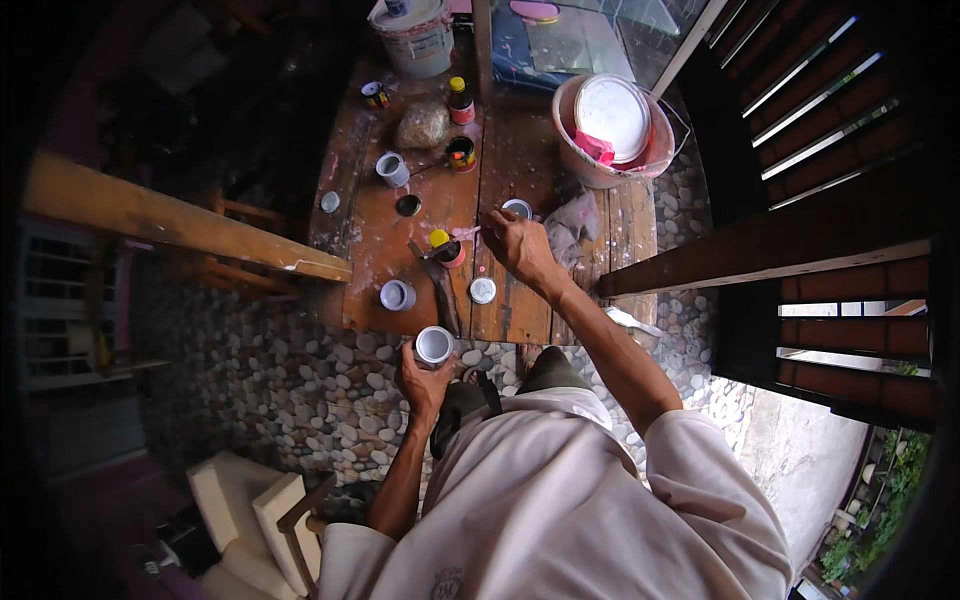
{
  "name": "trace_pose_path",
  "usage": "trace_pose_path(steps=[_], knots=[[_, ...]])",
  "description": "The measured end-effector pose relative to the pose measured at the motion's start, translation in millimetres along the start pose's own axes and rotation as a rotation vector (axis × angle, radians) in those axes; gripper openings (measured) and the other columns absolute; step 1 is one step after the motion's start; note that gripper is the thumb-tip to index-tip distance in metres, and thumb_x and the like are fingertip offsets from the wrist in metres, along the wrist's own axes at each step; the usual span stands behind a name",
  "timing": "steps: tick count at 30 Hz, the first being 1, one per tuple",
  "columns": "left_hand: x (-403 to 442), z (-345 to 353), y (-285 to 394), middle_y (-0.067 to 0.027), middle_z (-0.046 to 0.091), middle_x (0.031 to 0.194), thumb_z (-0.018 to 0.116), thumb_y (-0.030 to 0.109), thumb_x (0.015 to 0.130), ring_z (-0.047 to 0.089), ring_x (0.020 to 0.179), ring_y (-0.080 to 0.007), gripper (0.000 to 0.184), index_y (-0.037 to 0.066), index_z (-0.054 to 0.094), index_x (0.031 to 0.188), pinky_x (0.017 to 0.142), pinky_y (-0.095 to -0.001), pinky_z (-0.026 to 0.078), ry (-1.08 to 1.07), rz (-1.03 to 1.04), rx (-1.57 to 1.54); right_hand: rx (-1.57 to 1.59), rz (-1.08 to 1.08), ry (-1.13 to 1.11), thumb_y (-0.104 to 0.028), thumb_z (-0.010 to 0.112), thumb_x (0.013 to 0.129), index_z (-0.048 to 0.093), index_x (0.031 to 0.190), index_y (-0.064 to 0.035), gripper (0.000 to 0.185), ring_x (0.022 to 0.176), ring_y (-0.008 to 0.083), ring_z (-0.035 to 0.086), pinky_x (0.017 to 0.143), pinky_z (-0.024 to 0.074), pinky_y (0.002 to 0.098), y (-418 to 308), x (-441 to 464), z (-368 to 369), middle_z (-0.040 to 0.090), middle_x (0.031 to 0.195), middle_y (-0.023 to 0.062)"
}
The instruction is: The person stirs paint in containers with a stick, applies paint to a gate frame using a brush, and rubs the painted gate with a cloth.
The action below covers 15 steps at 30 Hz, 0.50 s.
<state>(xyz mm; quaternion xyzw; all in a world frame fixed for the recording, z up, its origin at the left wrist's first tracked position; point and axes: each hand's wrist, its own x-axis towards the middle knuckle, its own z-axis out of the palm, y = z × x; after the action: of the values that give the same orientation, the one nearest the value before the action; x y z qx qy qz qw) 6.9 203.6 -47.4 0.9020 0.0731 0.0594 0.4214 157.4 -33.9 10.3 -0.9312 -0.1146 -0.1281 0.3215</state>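
Note:
Below the table's front edge, my left hand [425, 380] is wrapped round a small open can [434, 346] with pale grey contents. Over the wooden table [520, 310], my right hand [517, 245] has its fingers bent together beside another open can [517, 208]; whatever they hold is too small to make out. A crumpled grey cloth [574, 222] lies to the right of that hand. To its left stand a yellow-capped bottle [447, 249] and a dark-handled tool [441, 290]. A round white lid [483, 291] and a grey can [397, 295] sit near the front edge.
A pink tub [655, 150] with a white lid is at the back right, a paint bucket [416, 45] at the back left. Between them are a second bottle [461, 102], a plastic bag [423, 126] and small cans. Wooden beams [190, 220] flank the table.

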Motion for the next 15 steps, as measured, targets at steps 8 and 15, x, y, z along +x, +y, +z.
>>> trace_pose_path(steps=[8, 15], knots=[[-1.6, -0.9, -6.0, -0.0150, 0.065, 0.093, 0.089, 0.028, 0.058, 0.064, 0.084, -0.0308, 0.067, 0.002, 0.054, 0.108, 0.076, -0.0408, 0.049, 0.084, 0.015, 0.051, 0.039, -0.065, -0.100, -0.026, 0.058, 0.086, 0.060, 0.097, -0.0045, 0.025, 0.076, 0.0355, 0.064, 0.062, 0.0502, 0.0447, -2.9, 7.0, 36.0, 0.062, 0.085, 0.0156], [-1.3, -3.9, 7.2, -0.0146, 0.064, 0.091, 0.089, 0.029, 0.058, 0.064, 0.081, -0.0307, 0.066, 0.002, 0.054, 0.107, 0.075, -0.0405, 0.050, 0.041, -0.099, 0.004, 0.054, -0.069, -0.068, -0.026, 0.059, 0.085, 0.059, 0.093, -0.0047, 0.023, 0.074, 0.0352, 0.063, 0.060, 0.0492, 0.0445, -1.0, 6.7, 41.1, 0.061, 0.083, 0.0157]])
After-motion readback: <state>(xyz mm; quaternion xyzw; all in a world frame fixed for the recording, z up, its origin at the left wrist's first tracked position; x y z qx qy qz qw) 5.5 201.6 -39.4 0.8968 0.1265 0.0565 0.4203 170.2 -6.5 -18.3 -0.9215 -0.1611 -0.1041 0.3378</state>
